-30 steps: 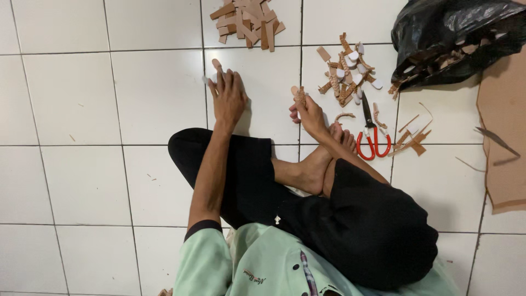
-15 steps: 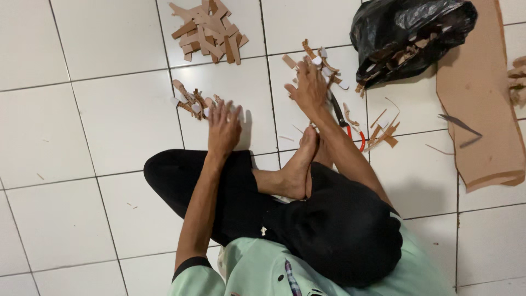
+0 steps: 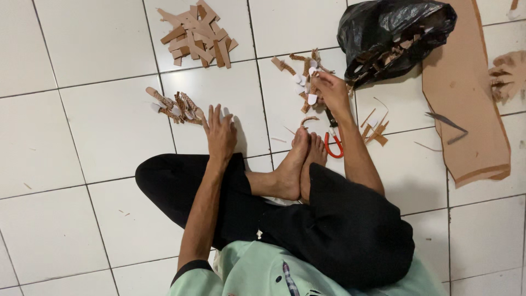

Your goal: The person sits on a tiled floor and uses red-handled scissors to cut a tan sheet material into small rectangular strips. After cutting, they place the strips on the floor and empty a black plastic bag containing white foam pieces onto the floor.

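Floor (image 3: 82,137) tiles everywhere, person sitting cross-legged. Left hand (image 3: 220,131) lies flat with fingers spread, touching the floor just beside a small scrap bundle (image 3: 175,104). Right hand (image 3: 330,93) is pinched on bits in the middle scrap pile (image 3: 301,74). Red scissors (image 3: 332,143) sit by the toes.

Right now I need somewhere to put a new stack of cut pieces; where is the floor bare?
Bare tiles lie left of the left hand and small brown bundle. Crowded: around the right hand, between scrap pile, scissors, black bag and cardboard sheet.
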